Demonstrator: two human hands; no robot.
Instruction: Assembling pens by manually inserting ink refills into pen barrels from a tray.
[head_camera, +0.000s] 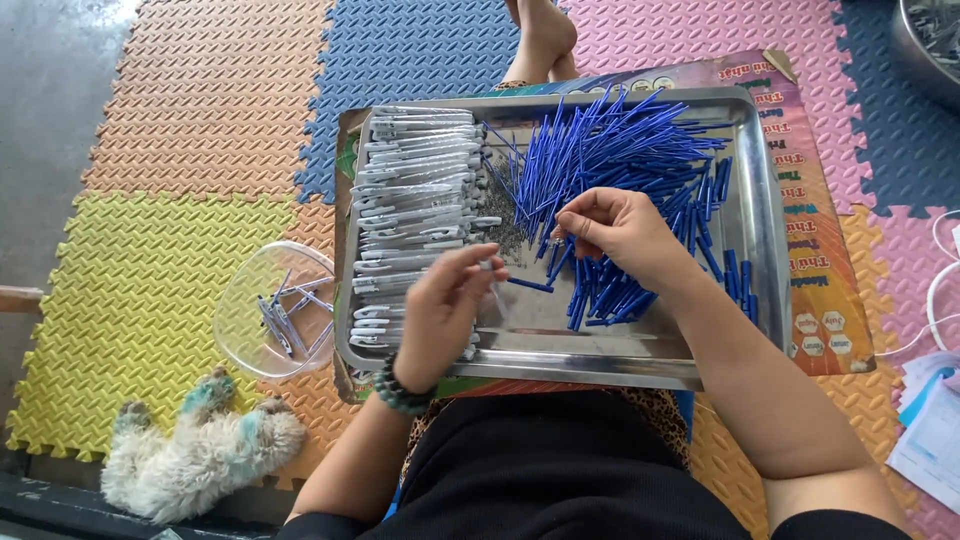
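My left hand (440, 315) hovers over the near left part of the metal tray (760, 230), fingers curled together and pinching a small pale grey piece (487, 266) at the tips; too little of it shows to tell which way it runs. My right hand (622, 232) sits near the tray's middle, thumb and fingers pressed together on one thin blue refill (560, 250), which slants from my fingertips down and toward me.

The blue refills (610, 150) are slim plastic sticks, glossy and straight, lying in a loose heap across the middle and right of the tray. The far ones fan out away from me; the ones under my right wrist run mostly toward me. One refill (528, 285) lies alone on bare metal between my hands, nearly crosswise.

Along the tray's left side is a stack of grey pen barrels (415, 170), matte, laid side by side with their long axes running left to right. The tray is shiny steel with a raised rim and rests on my lap over a printed cardboard sheet (820, 250).

On the floor to my left, a clear plastic bowl (245, 320) holds a few grey pieces, on ridged foam mats (150, 270). A shaggy white stuffed toy (195, 450) lies near it.
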